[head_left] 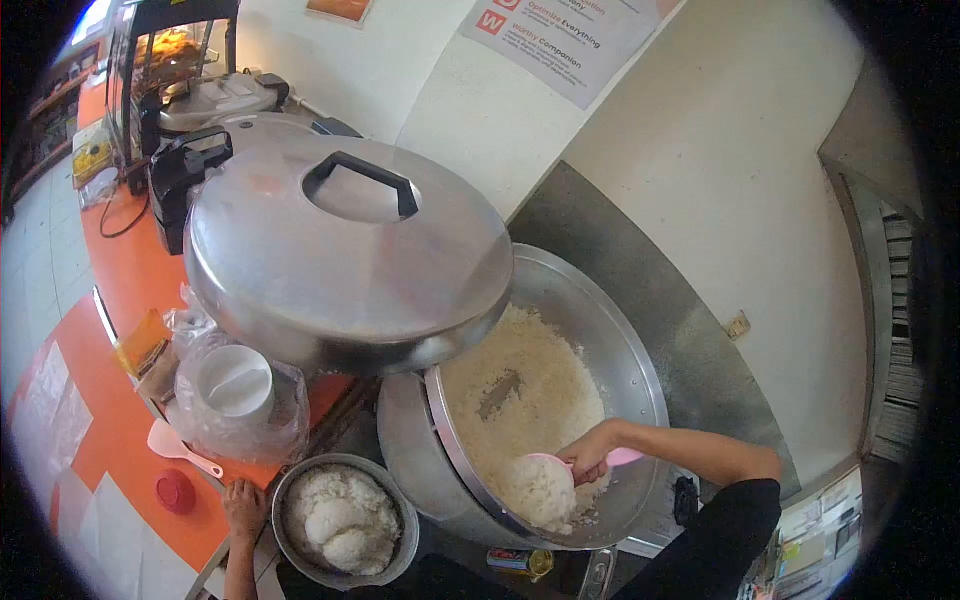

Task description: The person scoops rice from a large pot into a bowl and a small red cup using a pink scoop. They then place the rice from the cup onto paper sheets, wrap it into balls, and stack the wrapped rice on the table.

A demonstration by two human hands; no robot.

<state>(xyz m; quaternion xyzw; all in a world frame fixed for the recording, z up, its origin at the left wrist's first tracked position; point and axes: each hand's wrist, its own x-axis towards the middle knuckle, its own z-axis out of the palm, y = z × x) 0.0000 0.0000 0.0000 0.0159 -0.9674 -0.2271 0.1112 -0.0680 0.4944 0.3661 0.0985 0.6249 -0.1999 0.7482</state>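
In the head view my right hand (590,452) is closed around a pink scoop (626,456), low in a large metal pot (630,350) of cooked rice (540,375). White rice heaps over the scoop's bowl, hiding most of it. A hollow shows in the rice farther back. My left hand (243,508) lies on the edge of the orange counter, fingers stretched out and holding nothing. Just right of it stands a metal bowl (283,520) with mounded rice inside. A large domed lid (270,250) with a black handle covers the pot's back left part.
On the counter (110,400) are a pale pink rice paddle (180,446), a small red cup (176,491) and a white container (236,380) in clear plastic. A can (520,562) lies below the pot. Another lidded pot (220,98) stands behind, beside a wall.
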